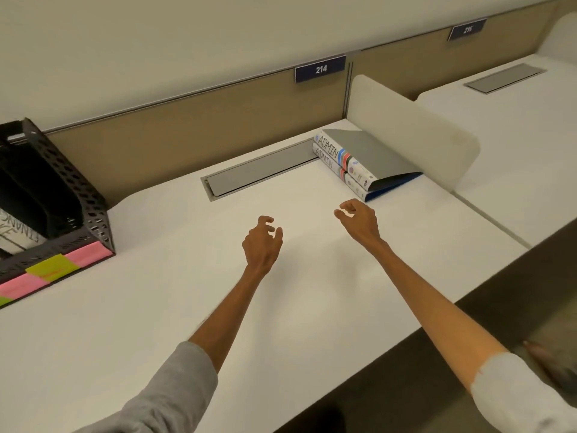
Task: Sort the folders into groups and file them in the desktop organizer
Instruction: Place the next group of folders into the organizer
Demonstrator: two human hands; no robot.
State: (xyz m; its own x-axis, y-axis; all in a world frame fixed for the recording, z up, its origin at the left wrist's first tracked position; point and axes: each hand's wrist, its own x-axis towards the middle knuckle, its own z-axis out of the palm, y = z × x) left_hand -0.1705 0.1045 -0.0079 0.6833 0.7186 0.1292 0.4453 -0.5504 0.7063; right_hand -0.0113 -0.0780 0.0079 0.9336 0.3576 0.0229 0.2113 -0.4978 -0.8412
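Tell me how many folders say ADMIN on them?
2. The top ADMIN folder lies on the bottom ADMIN folder, stacked at the desk's back right by the white divider. Others may hide in the black organizer.

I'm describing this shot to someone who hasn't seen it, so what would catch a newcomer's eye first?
Two bare, empty hands, the left hand and right hand, hover with curled fingers over the middle of the white desk. Just beyond the right hand lie two stacked binders with ADMIN on their spines, against the white divider. At the far left stands a black mesh organizer with pink and yellow sticky notes along its front edge.
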